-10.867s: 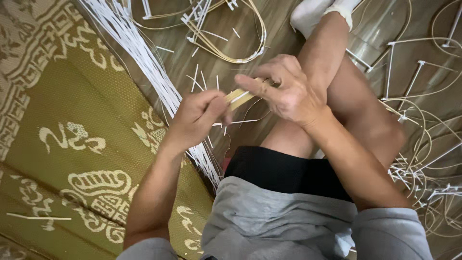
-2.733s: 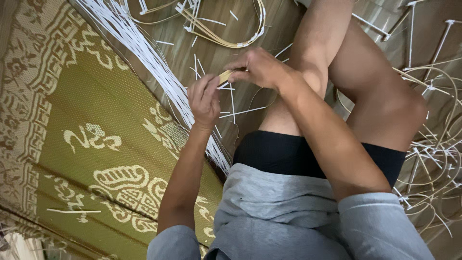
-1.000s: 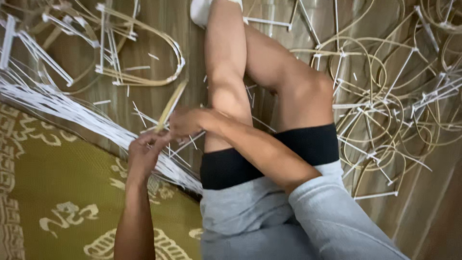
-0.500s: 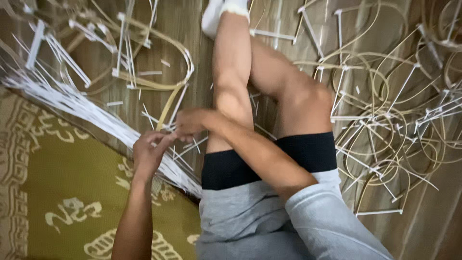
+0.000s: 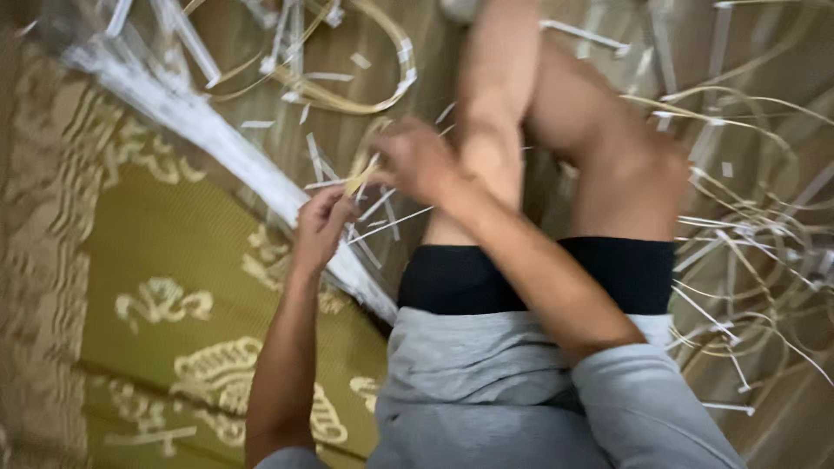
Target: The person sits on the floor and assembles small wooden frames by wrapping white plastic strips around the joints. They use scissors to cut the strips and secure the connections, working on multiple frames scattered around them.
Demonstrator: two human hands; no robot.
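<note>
I sit on the floor with my bent leg (image 5: pixel 504 113) stretched ahead. My left hand (image 5: pixel 323 224) pinches the near end of a thin yellowish cane strip (image 5: pixel 360 174). My right hand (image 5: pixel 415 158) is closed on the same strip a little farther up, just left of my knee. The strip curves up and away from both hands toward a loop of cane (image 5: pixel 365 87) on the floor. The picture is blurred by motion, so the fingers are hard to make out.
A long bundle of white strips (image 5: pixel 217 148) lies diagonally along the edge of a green and gold patterned mat (image 5: pixel 156 287). Short white offcuts (image 5: pixel 317 156) litter the wooden floor. Tangled cane loops and strips (image 5: pixel 747 217) spread out at the right.
The view has swung and blurred. Both hands stay on the strip and have drifted right and slightly down in the frame; the white bundle now runs steeper across the left.
</note>
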